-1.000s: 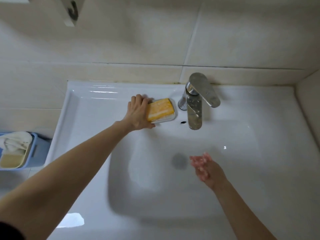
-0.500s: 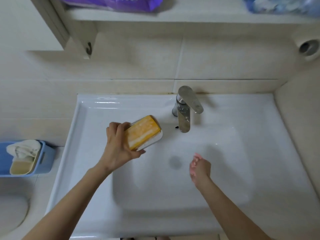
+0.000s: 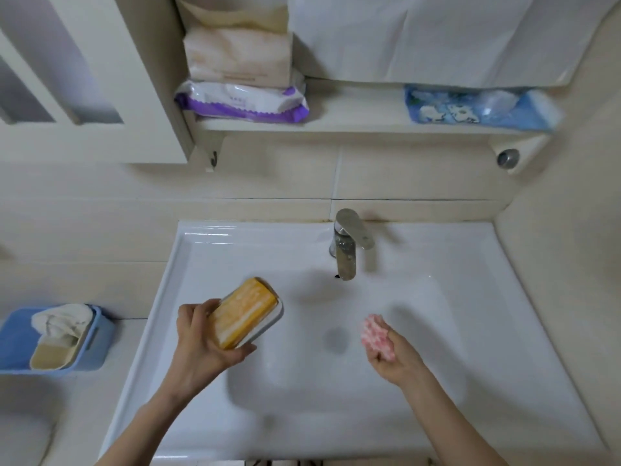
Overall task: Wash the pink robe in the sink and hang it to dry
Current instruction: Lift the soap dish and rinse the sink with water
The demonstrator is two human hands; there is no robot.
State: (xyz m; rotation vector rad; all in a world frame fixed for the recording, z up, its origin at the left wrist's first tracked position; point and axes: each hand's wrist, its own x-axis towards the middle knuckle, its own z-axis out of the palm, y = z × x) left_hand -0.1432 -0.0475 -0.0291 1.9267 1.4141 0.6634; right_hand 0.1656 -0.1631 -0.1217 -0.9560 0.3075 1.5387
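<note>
Two bare hands are held over one white sink (image 3: 487,331). The left hand (image 3: 201,344) is closed round one white soap dish (image 3: 271,320), with the thumb at the near edge and the fingers wrapped over the left side; the dish is lifted off the sink and tilted above the basin's left edge. One bar of yellow soap (image 3: 245,314) is carried in the dish and fills most of it. The right hand (image 3: 396,359) is held palm up over the basin, just right of the single drain (image 3: 336,339), and its fingers are curled narrowly round the pink robe (image 3: 374,336), which is seen only as one small bunched wad of pink-and-white fabric at the fingertips. How tightly the wad is pinched cannot be told. One metal faucet (image 3: 346,250) is mounted at the far rim, with its spout pointed toward the basin; it is well apart from both hands. On the shelf (image 3: 353,121) above the sink three packs are counted: one purple-and-white pack (image 3: 242,100) at the left, one beige pack (image 3: 238,58) stacked on it, and one blue pack (image 3: 477,107) at the right. One hook (image 3: 212,158) is fixed under the shelf's left end. One blue basket (image 3: 20,341) is placed on the floor to the left of the sink, with a white cloth (image 3: 64,319) bundled in it.
</note>
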